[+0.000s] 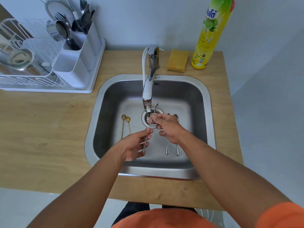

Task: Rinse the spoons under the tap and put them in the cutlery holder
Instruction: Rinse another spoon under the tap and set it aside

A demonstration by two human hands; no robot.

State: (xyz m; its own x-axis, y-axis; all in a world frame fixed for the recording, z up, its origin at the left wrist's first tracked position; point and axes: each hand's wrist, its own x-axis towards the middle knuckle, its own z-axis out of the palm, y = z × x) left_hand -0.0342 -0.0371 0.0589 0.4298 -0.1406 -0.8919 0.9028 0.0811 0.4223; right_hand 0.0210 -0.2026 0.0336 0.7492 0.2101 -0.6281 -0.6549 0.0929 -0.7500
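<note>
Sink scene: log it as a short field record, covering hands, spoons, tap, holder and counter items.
left hand: pinches the handle of a thin silver spoon
spoon position: bowl up, beside the tap spout
right hand: fingers at the upper part of the same spoon
water flow: cannot tell
in sink: two gold spoons at left; two silver spoons at right, partly under the right hand
cutlery holder: white, on the drying rack, already holds cutlery
counter: sponge, dish soap bottle
</note>
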